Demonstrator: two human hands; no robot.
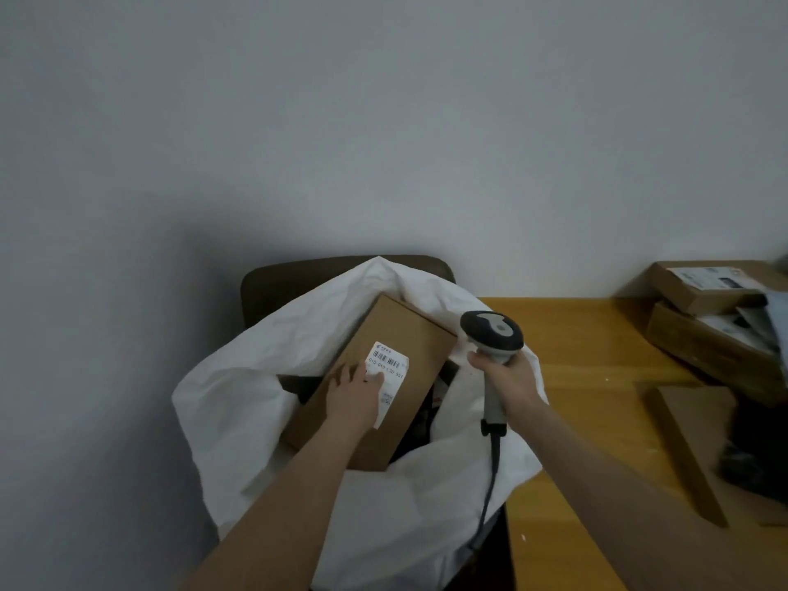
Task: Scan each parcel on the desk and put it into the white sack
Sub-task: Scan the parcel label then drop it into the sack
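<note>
The big white sack (pixel 256 398) sits open beside the counter (pixel 597 356), the brown parcel (pixel 396 330) lies tilted in its mouth, your left hand (pixel 356 394) rests flat on the parcel with fingers (pixel 343 373) spread by its label (pixel 390 362), and your right hand (pixel 509 377) wraps round the scanner (pixel 492 330)

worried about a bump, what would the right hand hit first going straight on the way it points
Likely the cardboard box in the white sack: the right hand and its scanner aim at it, depth unclear.
</note>
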